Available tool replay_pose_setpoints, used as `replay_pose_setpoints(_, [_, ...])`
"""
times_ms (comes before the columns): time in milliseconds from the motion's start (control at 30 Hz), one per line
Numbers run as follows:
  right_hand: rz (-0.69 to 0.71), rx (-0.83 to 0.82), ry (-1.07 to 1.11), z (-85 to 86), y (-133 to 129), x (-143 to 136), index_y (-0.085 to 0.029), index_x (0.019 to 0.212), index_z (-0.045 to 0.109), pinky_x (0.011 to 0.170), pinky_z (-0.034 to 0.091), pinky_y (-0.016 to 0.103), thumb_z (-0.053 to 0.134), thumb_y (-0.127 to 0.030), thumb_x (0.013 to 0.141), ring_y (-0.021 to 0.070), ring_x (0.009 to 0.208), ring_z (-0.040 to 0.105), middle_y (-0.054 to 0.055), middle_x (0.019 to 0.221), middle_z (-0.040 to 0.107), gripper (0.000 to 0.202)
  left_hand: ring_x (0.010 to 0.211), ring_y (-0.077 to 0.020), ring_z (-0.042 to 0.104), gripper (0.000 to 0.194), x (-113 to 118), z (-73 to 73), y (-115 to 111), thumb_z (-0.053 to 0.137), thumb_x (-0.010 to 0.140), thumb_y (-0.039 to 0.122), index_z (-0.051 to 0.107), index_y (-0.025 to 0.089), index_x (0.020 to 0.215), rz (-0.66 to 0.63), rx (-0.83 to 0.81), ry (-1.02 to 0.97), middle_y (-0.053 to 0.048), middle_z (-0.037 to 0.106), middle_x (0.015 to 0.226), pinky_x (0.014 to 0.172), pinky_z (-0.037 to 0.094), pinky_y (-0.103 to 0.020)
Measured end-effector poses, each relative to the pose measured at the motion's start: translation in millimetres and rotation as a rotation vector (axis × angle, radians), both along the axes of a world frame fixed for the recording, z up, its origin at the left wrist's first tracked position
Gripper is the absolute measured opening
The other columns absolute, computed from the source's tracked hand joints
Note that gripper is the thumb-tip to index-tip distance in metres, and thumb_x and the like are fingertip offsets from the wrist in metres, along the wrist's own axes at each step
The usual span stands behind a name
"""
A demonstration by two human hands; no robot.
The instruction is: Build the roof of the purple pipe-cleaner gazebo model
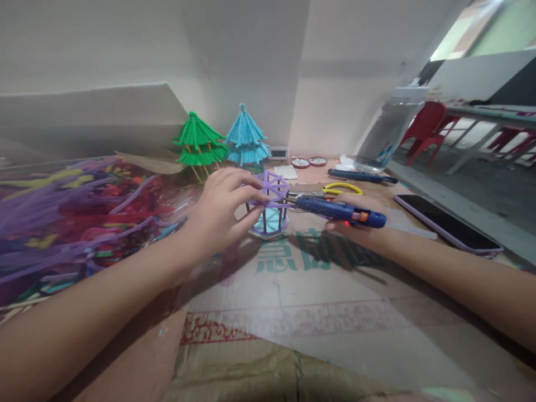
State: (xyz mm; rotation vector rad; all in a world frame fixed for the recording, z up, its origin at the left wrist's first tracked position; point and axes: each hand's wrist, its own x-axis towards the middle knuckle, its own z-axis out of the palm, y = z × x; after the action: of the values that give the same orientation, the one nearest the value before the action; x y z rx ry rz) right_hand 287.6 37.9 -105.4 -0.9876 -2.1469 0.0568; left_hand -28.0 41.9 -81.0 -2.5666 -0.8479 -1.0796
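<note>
Cardboard (268, 293) is lying beneath the purple frame (275, 203), its green characters (272, 262) reading poorly in shadow. Left of the frame, the half-curled left hand (228, 204) is holding its upper rim; rightward, the right hand (360, 230), partly hidden, is gripping a glue gun (335, 210). Behind the frame, green (196, 137) and blue models (246, 134) are standing partly covered.

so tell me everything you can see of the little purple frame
The little purple frame is an open, many-sided cage. Purple strips, perhaps pipe cleaners, form its top with crossing spokes; slim dark posts rise from a flat, pale blue base with a lighter rim. It stands upright on printed cardboard. The left-hand grip touches its upper left; the tip of the blue glue gun is at its right side, contact unclear.
</note>
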Motion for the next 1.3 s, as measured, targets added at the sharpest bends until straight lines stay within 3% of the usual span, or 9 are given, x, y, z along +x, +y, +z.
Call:
replay_pose_setpoints(233, [-0.023,-0.004,0.033,15.4,-3,-6,-0.025,0.070,0.051,0.057,0.044,0.032,0.060,-0.061,0.092,0.0177,0.058,0.053,-0.001,0.062,0.055,0.043,0.121,-0.0260,0.061,0.013,0,0.9,0,0.063,0.095,0.023,0.071,0.025,0.105,-0.004,-0.002,0.005,-0.006,0.071,0.117,0.108,0.042,-0.049])
replay_pose_setpoints(333, [0.059,0.057,0.067,19.1,-7,0,-0.024,0.074,0.057,0.059,0.048,0.033,0.061,-0.061,0.092,0.0192,0.061,0.059,0.001,0.066,0.061,0.042,0.121,-0.0260,0.061,0.014,0,-0.2,0,0.063,0.095,0.023,0.071,0.024,0.106,-0.011,-0.003,0.000,-0.006,0.071,0.117,0.108,0.042,-0.049])
replay_pose_setpoints(467, [0.189,0.042,0.022,26.5,-17,7,-0.023,0.095,0.069,0.070,0.055,0.035,0.074,-0.053,0.088,0.0217,0.074,0.070,0.005,0.083,0.074,0.032,0.119,-0.0259,0.062,0.018,0,2.6,-1,0.061,0.095,0.024,0.072,0.023,0.109,-0.020,-0.042,-0.008,-0.007,0.071,0.119,0.110,0.043,-0.049])
replay_pose_setpoints(600, [0.429,0.055,-0.146,34.5,-18,-1,-0.023,0.097,0.072,0.077,0.056,0.036,0.071,-0.059,0.089,0.0223,0.083,0.074,0.006,0.088,0.077,0.036,0.117,-0.0242,0.064,0.023,0,20.4,-13,0.054,0.100,0.026,0.073,0.022,0.112,-0.050,-0.107,-0.091,-0.008,0.071,0.118,0.107,0.048,-0.046])
replay_pose_setpoints(700, [0.554,0.160,-0.296,31.8,-16,-9,-0.022,0.105,0.069,0.077,0.054,0.034,0.073,-0.053,0.091,0.0207,0.087,0.073,0.007,0.096,0.079,0.035,0.118,-0.0237,0.064,0.021,1,39.1,-31,0.056,0.102,0.029,0.076,0.024,0.105,-0.077,-0.180,-0.126,-0.007,0.071,0.119,0.106,0.051,-0.044])
replay_pose_setpoints(867, [0.496,0.311,-0.290,21.2,-27,-18,-0.021,0.109,0.064,0.082,0.050,0.038,0.071,-0.051,0.093,0.0216,0.088,0.069,0.008,0.099,0.078,0.034,0.123,-0.0254,0.062,0.017,2,53.2,-53,0.062,0.100,0.030,0.078,0.029,0.102,-0.176,-0.255,0.029,-0.005,0.070,0.125,0.108,0.051,-0.046])
replay_pose_setpoints(1067, [0.524,0.317,-0.336,25.1,-33,-20,-0.021,0.114,0.060,0.081,0.050,0.037,0.069,-0.045,0.096,0.0214,0.089,0.068,0.008,0.100,0.077,0.031,0.123,-0.0251,0.062,0.026,4,45.0,-49,0.059,0.100,0.022,0.077,0.034,0.113,-0.203,-0.289,0.167,-0.006,0.068,0.130,0.103,0.052,-0.044])
replay_pose_setpoints(1300, [0.518,0.335,-0.326,20.9,-31,-18,-0.021,0.111,0.059,0.086,0.052,0.040,0.070,-0.041,0.096,0.0206,0.086,0.066,0.008,0.099,0.076,0.028,0.122,-0.0233,0.062,0.022,4,42.9,-45,0.060,0.100,0.022,0.078,0.033,0.104,-0.271,-0.328,0.187,-0.005,0.068,0.127,0.102,0.051,-0.040])
